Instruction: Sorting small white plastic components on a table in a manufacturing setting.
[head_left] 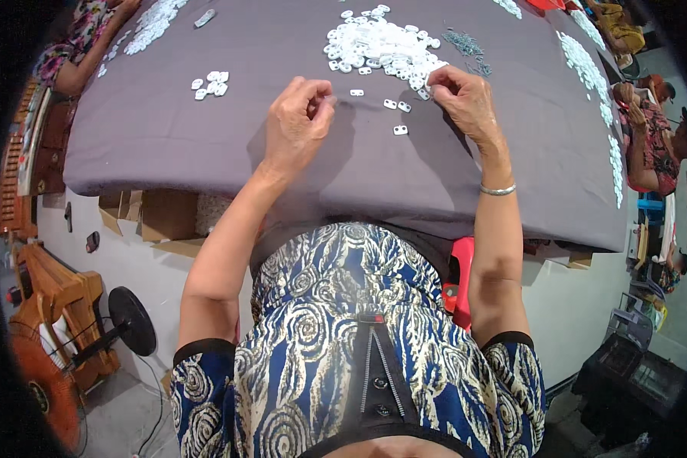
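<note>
head | hands (296, 126) apart, curled, hold unclear | white two-hole piece (356, 92) between: long axis left-right

From your head, the wide fisheye view looks steeply down past your shirt (313, 336), which fills the lower middle up close. It faces forward over the table (168, 145), bending its near edge. Your left hand (294, 126) and right hand (469, 103) show farther off, with floor (565, 305) at both sides.
</note>
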`<state>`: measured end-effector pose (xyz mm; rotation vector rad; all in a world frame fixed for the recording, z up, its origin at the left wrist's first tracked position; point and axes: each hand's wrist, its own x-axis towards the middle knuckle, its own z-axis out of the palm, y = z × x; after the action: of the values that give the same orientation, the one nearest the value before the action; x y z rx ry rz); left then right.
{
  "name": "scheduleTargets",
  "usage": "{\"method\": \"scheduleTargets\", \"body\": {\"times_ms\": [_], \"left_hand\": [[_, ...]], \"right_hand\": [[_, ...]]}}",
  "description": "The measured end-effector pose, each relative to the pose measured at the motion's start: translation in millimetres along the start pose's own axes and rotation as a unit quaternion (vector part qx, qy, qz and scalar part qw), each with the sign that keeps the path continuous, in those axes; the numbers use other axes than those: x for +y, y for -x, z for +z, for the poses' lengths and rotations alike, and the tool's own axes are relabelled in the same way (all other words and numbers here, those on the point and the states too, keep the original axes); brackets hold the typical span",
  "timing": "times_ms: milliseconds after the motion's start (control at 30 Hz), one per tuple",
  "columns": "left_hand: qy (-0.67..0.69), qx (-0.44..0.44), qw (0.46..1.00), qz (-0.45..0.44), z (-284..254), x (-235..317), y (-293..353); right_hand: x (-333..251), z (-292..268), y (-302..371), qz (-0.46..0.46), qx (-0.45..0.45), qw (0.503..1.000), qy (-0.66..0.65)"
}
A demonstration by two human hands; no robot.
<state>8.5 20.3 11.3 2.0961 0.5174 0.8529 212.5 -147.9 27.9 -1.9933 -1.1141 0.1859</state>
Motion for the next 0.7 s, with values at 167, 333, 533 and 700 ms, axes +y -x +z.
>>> {"method": "scheduleTargets", "body": {"times_ms": [167,333,533,700], "left_hand": [[-0.022,0.012,0.998,0.054,-0.2,1.3,-6.6],[-0.101,-0.027,0.990,0.091,10.3,-1.9,-18.6],[-0.189,-0.048,0.969,0.154,22.1,-2.5,-30.1],[-0.233,-0.120,0.956,0.134,23.2,-2.9,-36.0]], "right_hand": [[-4.7,0.2,-3.0,-0.013,-0.002,1.000,-0.015],[1.9,3.8,-8.5,-0.004,0.003,1.000,-0.019],[-2.0,1.8,-7.8,-0.025,0.015,0.999,-0.013],[1.5,5.1,-3.4,-0.046,0.022,0.999,-0.012]]}}
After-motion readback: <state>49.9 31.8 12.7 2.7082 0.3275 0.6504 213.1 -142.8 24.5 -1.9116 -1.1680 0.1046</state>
